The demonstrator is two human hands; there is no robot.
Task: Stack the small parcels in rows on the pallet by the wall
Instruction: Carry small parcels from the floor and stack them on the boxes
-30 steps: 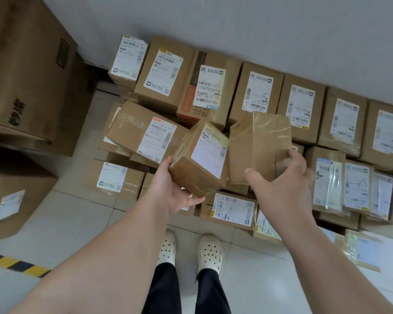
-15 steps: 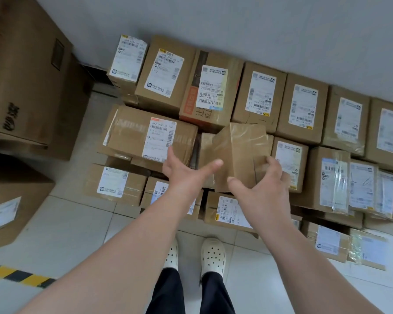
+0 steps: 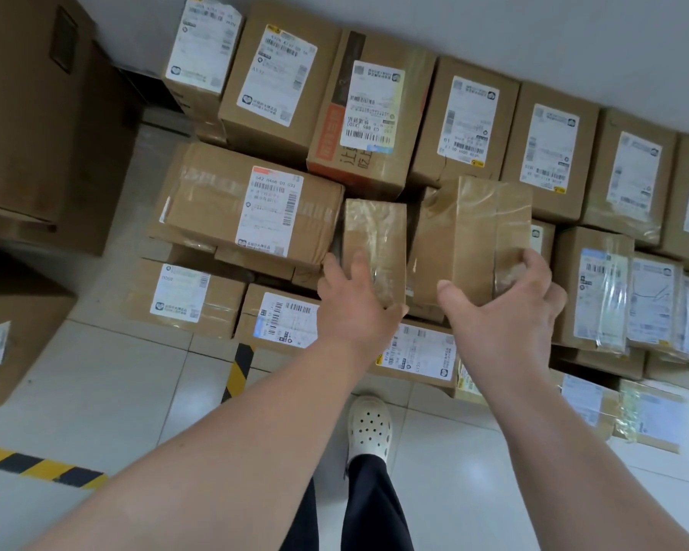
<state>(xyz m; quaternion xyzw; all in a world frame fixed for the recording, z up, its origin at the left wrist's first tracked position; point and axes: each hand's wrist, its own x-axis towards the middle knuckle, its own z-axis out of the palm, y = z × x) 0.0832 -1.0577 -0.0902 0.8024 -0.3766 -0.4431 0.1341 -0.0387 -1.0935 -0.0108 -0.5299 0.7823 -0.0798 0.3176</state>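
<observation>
Placing step, I'd say: left hand [image 3: 355,308] has its fingers spread flat on the narrow parcel [image 3: 374,232]. The right hand [image 3: 502,312] has fingers curled round the bigger parcel [image 3: 470,232]. Both parcels sit in the second row [image 3: 597,288]. Next, probably shove them snug.

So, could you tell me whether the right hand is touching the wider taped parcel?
Touching. The head view shows the right hand gripping the wider taped parcel, fingers curled over its right edge and thumb against its near corner.

Taped narrow parcel [image 3: 374,228] nxt to wider parcel [image 3: 470,232], mid-stack.
</observation>
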